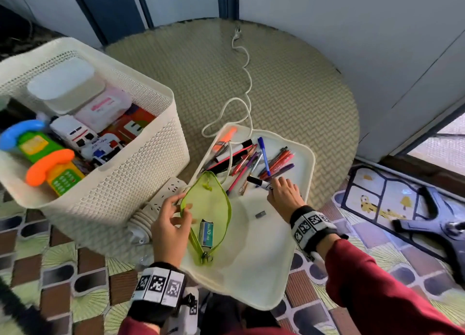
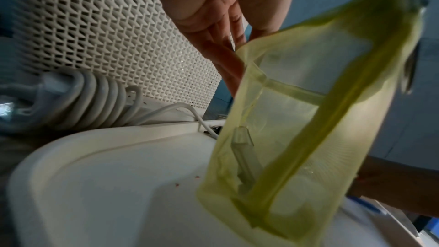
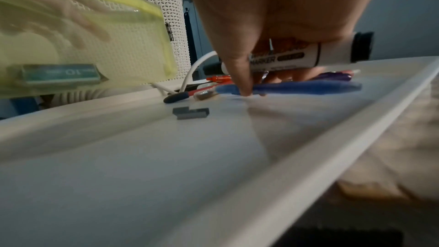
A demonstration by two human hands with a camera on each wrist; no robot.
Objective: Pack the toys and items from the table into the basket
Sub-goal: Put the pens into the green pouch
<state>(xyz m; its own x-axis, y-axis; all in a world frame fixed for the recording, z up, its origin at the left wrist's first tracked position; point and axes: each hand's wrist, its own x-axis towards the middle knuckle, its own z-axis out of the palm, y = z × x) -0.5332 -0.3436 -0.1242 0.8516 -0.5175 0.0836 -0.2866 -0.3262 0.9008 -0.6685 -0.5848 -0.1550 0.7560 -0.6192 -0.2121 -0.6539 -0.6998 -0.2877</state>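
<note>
A lime-green mesh pouch stands unzipped on the white tray, with a small green-labelled box inside it. My left hand pinches the pouch's open edge and holds it up. My right hand grips a black-and-white marker at the near edge of a pile of several pens on the tray's far half. A blue pen lies under my right fingertips. The cream lattice basket at the left holds toy phones, toy vehicles and a white box.
A small grey clip lies on the tray between my hands. A white power strip with coiled cord sits between basket and tray. A white cable runs across the round woven table. Patterned floor lies below.
</note>
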